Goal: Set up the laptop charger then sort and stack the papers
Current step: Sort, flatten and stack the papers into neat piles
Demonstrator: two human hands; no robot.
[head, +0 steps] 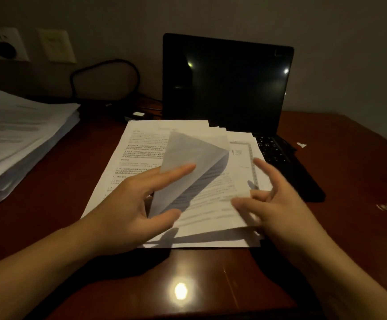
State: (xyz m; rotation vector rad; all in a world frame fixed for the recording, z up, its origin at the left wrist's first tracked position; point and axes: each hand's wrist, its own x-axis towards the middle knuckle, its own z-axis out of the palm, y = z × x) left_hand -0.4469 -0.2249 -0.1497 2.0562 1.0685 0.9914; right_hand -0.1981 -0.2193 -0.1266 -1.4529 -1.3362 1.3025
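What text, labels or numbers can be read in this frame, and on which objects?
Nothing can be read with certainty.
Spread papers: printed lines and margin numbers, too blurred to read.
Lifted sheet: faint print shows through, unreadable.
Paper stack at left: blurred grey lines only.
Laptop: key legends too small to read, screen dark.
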